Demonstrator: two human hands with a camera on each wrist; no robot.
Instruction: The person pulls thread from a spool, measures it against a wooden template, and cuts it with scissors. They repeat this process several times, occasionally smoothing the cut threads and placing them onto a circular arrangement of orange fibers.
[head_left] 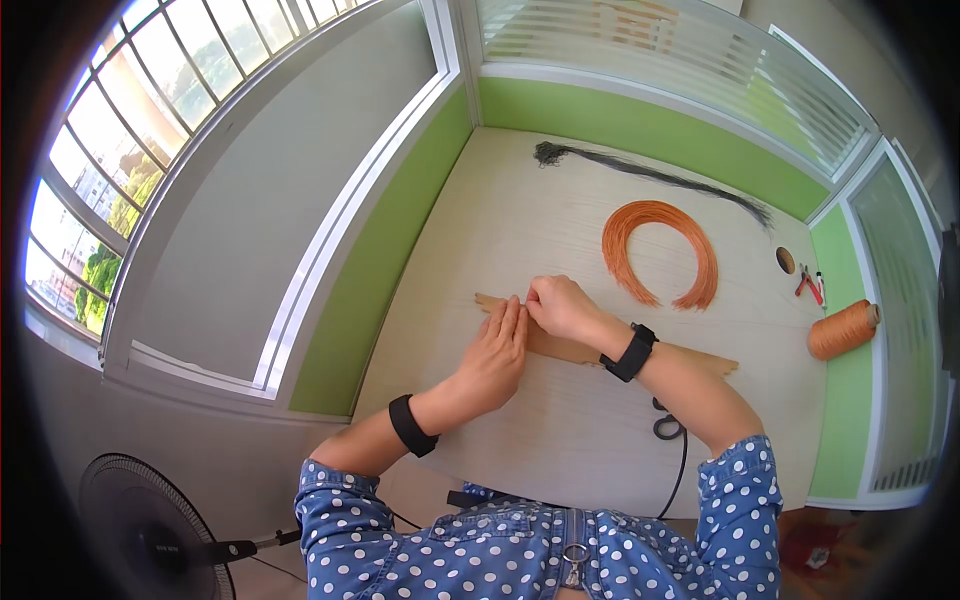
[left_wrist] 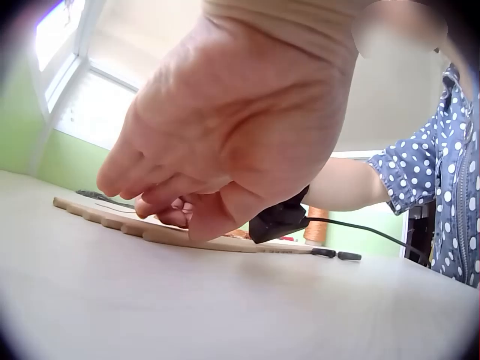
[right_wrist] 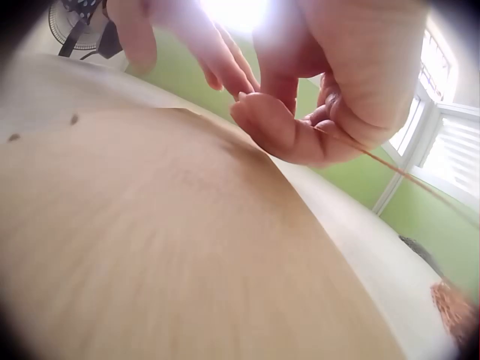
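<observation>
A flat, pale wooden board (head_left: pixel 570 346) with notched ends lies across the tabletop, its scalloped edge showing in the left wrist view. Over its left part my left hand (head_left: pixel 492 358) reaches with the fingers nearly straight and side by side, fingertips close to the right hand. My right hand (head_left: pixel 567 308) has curled fingers and pinches a thin orange strand (right_wrist: pixel 397 169), which trails away from the fist in the right wrist view. The pinched end is hidden among the fingers. In the left wrist view the left palm (left_wrist: pixel 240 120) covers much of the board.
Beyond the board lie a curved orange strand bundle (head_left: pixel 628 230) and a long dark strand bundle (head_left: pixel 650 172). An orange spool (head_left: pixel 843 330) and red-handled pliers (head_left: pixel 806 283) are at the right, near a table hole (head_left: pixel 785 261). Black-handled scissors (head_left: pixel 668 428) lie near me. Green partitions (head_left: pixel 640 125) border the table.
</observation>
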